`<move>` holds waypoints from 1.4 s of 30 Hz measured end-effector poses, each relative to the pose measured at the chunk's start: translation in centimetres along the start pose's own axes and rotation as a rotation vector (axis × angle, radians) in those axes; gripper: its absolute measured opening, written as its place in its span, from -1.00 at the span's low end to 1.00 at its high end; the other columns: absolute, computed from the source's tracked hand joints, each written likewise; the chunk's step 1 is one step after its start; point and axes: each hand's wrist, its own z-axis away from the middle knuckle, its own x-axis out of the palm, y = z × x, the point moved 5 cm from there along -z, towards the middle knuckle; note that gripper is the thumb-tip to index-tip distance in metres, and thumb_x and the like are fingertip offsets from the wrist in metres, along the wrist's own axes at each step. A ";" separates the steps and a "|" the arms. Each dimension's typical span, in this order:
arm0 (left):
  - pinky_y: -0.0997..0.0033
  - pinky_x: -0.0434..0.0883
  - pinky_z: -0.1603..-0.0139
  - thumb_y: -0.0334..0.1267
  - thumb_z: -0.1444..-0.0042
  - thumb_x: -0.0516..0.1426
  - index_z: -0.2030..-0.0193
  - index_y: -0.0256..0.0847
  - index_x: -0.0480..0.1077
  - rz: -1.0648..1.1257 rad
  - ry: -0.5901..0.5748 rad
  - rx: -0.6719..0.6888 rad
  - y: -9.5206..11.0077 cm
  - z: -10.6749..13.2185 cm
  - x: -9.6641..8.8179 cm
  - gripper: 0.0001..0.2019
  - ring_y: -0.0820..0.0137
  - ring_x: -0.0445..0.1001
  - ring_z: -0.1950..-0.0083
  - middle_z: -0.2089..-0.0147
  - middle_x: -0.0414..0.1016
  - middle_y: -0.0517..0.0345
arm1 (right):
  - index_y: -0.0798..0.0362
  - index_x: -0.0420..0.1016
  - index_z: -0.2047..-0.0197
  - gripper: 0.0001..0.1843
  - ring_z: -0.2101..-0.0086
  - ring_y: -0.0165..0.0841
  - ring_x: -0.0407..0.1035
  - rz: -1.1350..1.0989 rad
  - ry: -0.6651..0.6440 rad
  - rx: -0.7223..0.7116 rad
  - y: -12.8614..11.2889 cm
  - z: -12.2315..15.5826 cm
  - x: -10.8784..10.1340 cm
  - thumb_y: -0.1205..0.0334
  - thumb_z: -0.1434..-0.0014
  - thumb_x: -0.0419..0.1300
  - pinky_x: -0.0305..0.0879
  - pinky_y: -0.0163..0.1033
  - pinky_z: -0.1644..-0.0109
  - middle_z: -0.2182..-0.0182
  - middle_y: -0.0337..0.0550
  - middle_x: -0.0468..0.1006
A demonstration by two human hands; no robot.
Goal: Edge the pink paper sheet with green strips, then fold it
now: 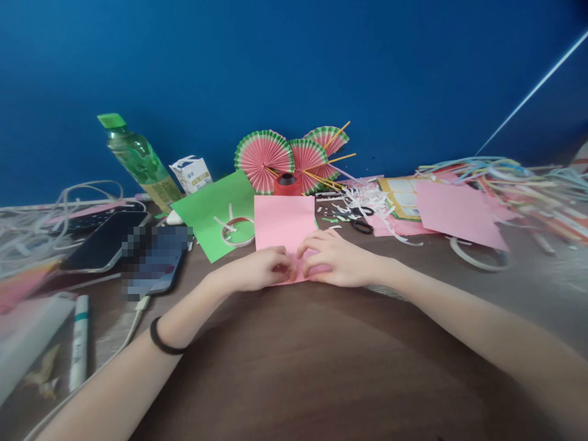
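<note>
A pink paper sheet [283, 222] lies flat on the brown table [321, 367] in front of me. My left hand [260, 269] and my right hand [334, 260] rest side by side on its near edge. The fingers of both hands are curled and pinch that edge, fingertips almost touching. A black band circles my left wrist.
A green sheet [215, 211] with a tape ring lies left of the pink one. Behind stand watermelon paper fans [288, 156], a red roll [287, 183], a green bottle [140, 160] and a small carton [191, 174]. Phones [155, 260], cables and a glue stick [79, 342] lie left; scissors [361, 225], scraps, pink paper [457, 214] and strips right.
</note>
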 end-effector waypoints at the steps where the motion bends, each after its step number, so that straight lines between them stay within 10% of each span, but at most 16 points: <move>1: 0.46 0.23 0.20 -0.26 -0.07 -0.04 0.29 -0.24 0.39 0.002 0.004 -0.008 0.0 0.0 0.0 -0.79 0.41 0.30 0.25 0.23 0.28 0.11 | 0.03 0.47 0.39 -0.88 0.11 -0.25 0.19 -0.014 0.002 0.003 -0.1 -0.1 0.2 0.25 -0.10 0.11 0.03 -0.06 0.02 0.22 -0.11 0.42; 23: 0.47 0.17 0.48 -0.39 0.20 0.01 0.43 -0.21 0.39 -0.152 -0.128 -0.361 -0.7 2.1 -1.3 -0.83 0.39 0.35 0.42 0.42 0.45 0.14 | 0.10 0.35 0.43 -0.93 0.34 -0.39 0.26 -0.146 -0.219 0.129 0.7 0.2 0.4 0.40 -0.07 0.08 0.14 -0.30 0.25 0.40 -0.16 0.40; 42: 0.49 0.12 0.52 -0.31 0.19 0.01 0.48 -0.20 0.30 -0.181 -0.104 -0.340 -0.4 2.3 -1.5 -0.90 0.43 0.28 0.45 0.46 0.37 0.19 | 0.06 0.31 0.43 -0.95 0.31 -0.36 0.24 -0.117 -0.252 0.205 2.6 1.6 -0.8 0.32 0.01 0.14 0.08 -0.32 0.30 0.40 -0.19 0.35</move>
